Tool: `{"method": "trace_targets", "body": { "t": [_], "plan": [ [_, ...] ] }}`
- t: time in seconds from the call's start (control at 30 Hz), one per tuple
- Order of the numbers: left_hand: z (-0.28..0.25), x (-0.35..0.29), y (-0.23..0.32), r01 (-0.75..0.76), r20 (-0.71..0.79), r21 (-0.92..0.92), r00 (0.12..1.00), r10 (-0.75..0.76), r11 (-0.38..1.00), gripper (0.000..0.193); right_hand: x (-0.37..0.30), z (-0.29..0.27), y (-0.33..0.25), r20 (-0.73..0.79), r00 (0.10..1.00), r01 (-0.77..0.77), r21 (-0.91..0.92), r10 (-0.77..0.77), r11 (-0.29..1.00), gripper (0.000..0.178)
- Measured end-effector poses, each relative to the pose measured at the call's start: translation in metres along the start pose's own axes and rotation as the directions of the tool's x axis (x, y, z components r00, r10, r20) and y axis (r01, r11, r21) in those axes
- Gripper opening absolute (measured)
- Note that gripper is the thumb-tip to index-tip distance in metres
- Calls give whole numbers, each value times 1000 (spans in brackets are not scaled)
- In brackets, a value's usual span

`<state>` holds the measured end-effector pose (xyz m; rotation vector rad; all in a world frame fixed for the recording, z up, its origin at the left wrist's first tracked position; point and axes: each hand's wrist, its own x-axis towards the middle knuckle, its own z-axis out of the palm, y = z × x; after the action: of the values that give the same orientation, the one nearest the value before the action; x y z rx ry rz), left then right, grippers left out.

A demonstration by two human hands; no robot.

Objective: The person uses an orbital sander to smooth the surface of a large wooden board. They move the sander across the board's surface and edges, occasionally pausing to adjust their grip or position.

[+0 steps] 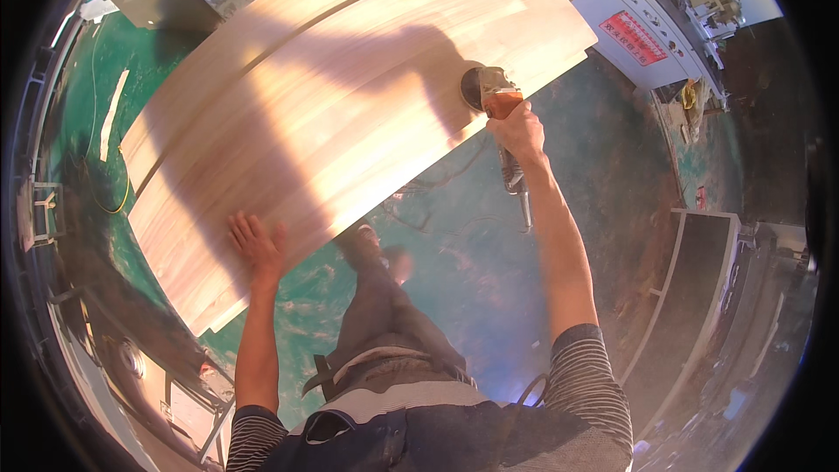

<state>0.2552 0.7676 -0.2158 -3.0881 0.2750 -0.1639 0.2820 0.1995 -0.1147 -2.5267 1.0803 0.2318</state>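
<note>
A broad pale wooden panel (367,114) lies across the view in front of me, its surface partly sunlit and partly in shadow. Flat on its near left edge rests my left hand (256,243), fingers stretched out. My right hand (519,132) is wrapped round the body of an angle grinder (500,103) with an orange section. The grinder's dark round disc (473,89) meets the panel near its right front edge, and its tail end hangs down past that edge with the cord. Behind this panel, a second wooden panel (271,22) lies alongside, with a narrow dark gap between them.
A white machine cabinet (625,26) with a red label stands at the far right. Cables (428,188) trail on the green floor (454,253) beneath the panel's front edge. A dark panelled frame (690,271) is at the right, and a wood strip (114,115) lies at the left.
</note>
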Motion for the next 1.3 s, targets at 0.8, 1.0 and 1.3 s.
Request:
{"method": "trace_targets", "body": {
  "t": [0.8, 1.0, 1.3],
  "plan": [
    [21, 11, 11, 173, -23, -60, 984, -175, 983, 60, -173, 82, -129, 259, 819, 484, 167, -512, 859, 51],
    [18, 80, 113, 89, -39, -45, 995, -90, 995, 70, -33, 23, -66, 267, 900, 351, 21, -344, 936, 55],
    [3, 186, 268, 54, 124, -74, 991, -45, 996, 79, 176, -69, 22, 120, 981, 163, -67, -154, 984, 70]
  ]
}}
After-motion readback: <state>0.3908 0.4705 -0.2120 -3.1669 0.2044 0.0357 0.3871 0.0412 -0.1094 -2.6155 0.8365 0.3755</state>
